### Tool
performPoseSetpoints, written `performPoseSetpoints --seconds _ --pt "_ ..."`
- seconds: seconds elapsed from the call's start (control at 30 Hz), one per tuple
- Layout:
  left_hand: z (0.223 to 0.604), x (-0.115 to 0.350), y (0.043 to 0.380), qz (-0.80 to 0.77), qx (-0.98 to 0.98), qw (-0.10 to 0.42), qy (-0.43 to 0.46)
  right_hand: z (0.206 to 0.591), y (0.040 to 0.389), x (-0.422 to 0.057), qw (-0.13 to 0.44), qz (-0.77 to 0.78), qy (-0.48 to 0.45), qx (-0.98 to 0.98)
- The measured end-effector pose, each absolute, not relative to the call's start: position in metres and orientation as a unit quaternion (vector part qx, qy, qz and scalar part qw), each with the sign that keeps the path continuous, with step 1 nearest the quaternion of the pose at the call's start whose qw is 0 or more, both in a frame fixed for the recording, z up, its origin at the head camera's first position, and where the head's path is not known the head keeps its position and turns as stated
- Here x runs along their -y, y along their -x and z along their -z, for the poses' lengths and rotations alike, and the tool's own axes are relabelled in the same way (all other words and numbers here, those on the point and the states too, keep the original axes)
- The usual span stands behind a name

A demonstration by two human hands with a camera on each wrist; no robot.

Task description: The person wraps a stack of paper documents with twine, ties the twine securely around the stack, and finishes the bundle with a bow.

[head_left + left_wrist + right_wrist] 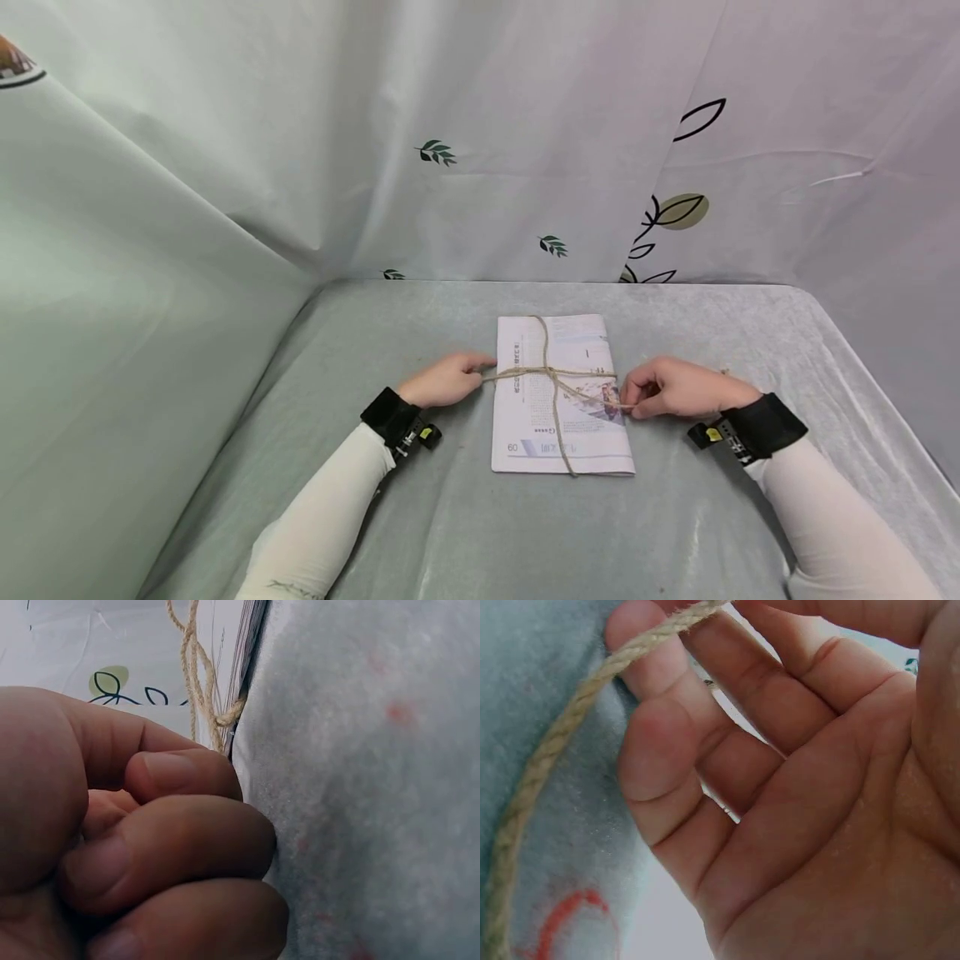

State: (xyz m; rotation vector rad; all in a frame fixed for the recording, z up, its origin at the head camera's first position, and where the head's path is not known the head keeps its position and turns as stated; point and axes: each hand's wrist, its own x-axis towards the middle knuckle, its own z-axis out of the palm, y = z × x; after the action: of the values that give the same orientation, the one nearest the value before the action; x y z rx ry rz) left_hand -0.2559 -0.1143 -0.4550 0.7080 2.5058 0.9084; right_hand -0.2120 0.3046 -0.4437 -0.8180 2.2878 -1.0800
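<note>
A folded newspaper bundle [525, 425] lies on the table, bound crosswise with twine [555, 408] that crosses near its middle. At the bundle's left edge, my left hand [444, 380] has its fingers curled around a strand of twine [196, 675], partly hidden behind the index finger. My right hand [678, 387] pinches another twine end just beyond the bundle's right edge. In the right wrist view, a length of twine [559, 739] trails down from the fingertips of the right hand [780, 780], whose other fingers are loosely bent.
A grey cloth [465, 533] covers the table under both forearms. Behind it hangs a pale sheet [480, 200] with leaf prints, and another drape [112, 333] slopes along the left side. Red marks [566, 915] show on the cloth.
</note>
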Motion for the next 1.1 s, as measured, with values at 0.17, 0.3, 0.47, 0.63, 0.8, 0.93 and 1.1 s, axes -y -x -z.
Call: performPoseSetpoints --seconds 0.17,0.3,0.47,0.63,0.8,0.93,1.1 --pt "0.455 0.121 0.261 -0.321 -0.901 0.177 -0.234 0.444 0.217 -0.315 0.224 0.362 0.251 -0.869" --pt "0.449 0.131 0.266 -0.342 -0.891 0.186 -0.234 0.442 0.22 -0.327 0.198 0.329 0.2 -0.902" --pt "0.441 0.139 0.267 -0.346 -0.881 0.22 -0.237 0.439 0.22 -0.332 0.185 0.324 0.159 -0.914" --pt "0.439 0.144 0.269 -0.327 -0.892 0.217 -0.224 0.439 0.218 -0.333 0.168 0.312 0.148 -0.923" --pt "0.436 0.14 0.264 -0.272 -0.928 0.14 -0.214 0.438 0.215 -0.331 0.136 0.3 0.146 -0.933" --pt "0.433 0.131 0.255 -0.185 -0.957 0.013 -0.223 0.437 0.215 -0.329 0.118 0.292 0.138 -0.939" --pt "0.432 0.122 0.246 -0.161 -0.965 -0.071 -0.197 0.437 0.218 -0.327 0.11 0.314 0.109 -0.937"
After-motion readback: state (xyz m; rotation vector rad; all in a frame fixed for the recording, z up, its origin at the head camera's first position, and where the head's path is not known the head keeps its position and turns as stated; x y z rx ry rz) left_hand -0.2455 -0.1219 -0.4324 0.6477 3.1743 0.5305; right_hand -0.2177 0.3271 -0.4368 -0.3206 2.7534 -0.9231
